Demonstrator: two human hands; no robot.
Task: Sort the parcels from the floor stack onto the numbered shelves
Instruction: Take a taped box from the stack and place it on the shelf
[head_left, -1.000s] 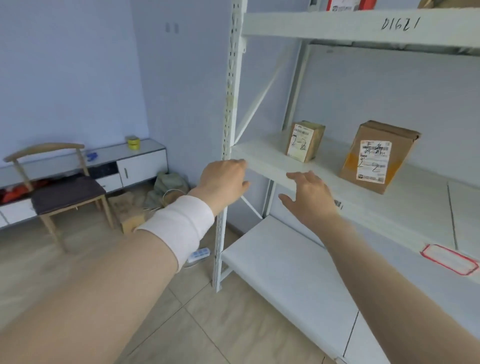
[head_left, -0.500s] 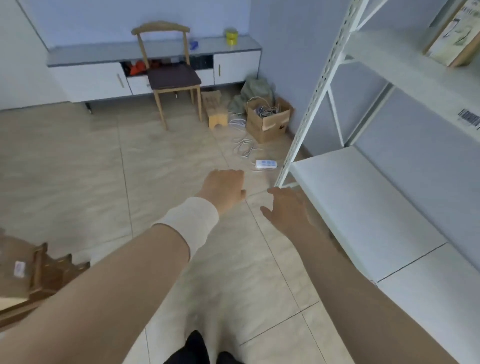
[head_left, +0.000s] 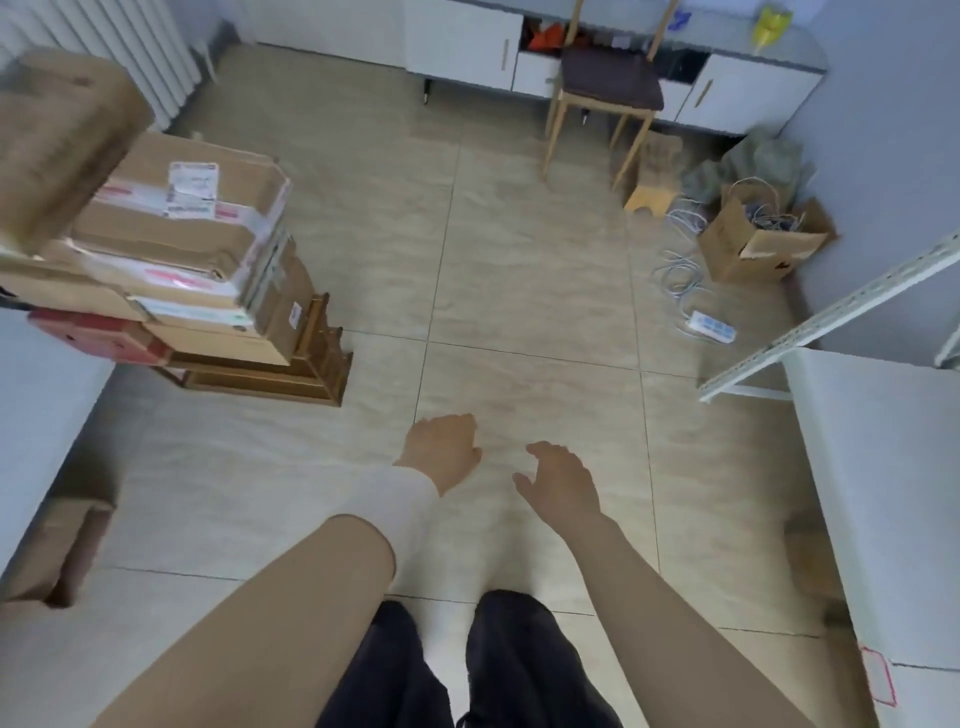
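The left hand (head_left: 441, 457) and right hand (head_left: 563, 483) are hanging empty, fingers loosely relaxed, over the beige tiled floor (head_left: 519, 260). The stack of brown cardboard parcels (head_left: 192, 249) is sitting far left, so plenty of sorting is probably remaining.

View has turned from the shelves to the floor; parcel stack (head_left: 197, 260) now visible at left; both hands lowered, empty.

left hand (head_left: 441, 453) 1 | right hand (head_left: 562, 480) 1 | parcel stack (head_left: 197, 244) 1 | chair (head_left: 610, 83) 1 | power strip (head_left: 711, 326) 1
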